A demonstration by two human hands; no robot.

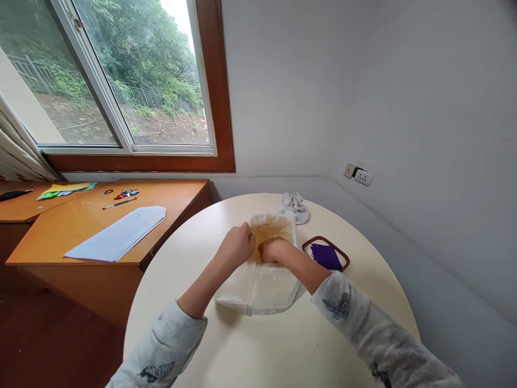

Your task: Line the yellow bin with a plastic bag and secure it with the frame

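Note:
A small bin [262, 229], yellowish inside, stands on the round table, lined with a thin white plastic bag [258, 288] that hangs loosely over its near side. My left hand [238, 245] is closed in a pinch on the bag at the left part of the rim. Down inside the mouth is my right hand [272, 249], its fingers curled against the liner. What those fingers hold, if anything, is hidden. Just right of the bin lies a brown rounded-square ring [345, 258] with a folded purple cloth [326, 256] within it.
Crumpled thin whitish plastic [294, 207] lies behind the bin on the round cream table [181, 318]. An orange-brown desk [177, 194] at left carries paper sheets [121, 234], a pen [119, 203] and keys [127, 193]. A wall socket [363, 177] is at right.

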